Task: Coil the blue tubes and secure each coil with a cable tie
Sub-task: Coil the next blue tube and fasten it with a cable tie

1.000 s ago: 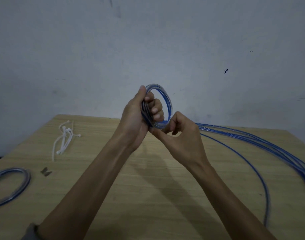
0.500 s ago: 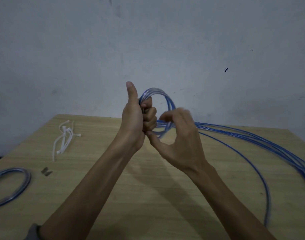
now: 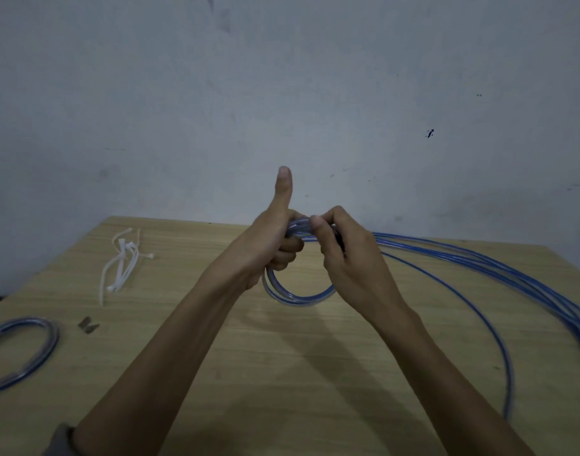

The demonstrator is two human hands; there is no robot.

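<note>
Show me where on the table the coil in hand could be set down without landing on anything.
Bare wooden table lies in front, between the forearms and left of the looping blue tube. A smaller patch sits between the white cable ties and the left hand. The right side is crowded with loose blue tubes; the finished coil fills the left edge.

Glossy plastic tubes [image 3: 473, 258], matt wooden table [image 3: 282, 373]

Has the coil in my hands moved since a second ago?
Yes. The coil has swung down: it stood up against the wall above the hands, and now hangs below them in front of the table.
</note>
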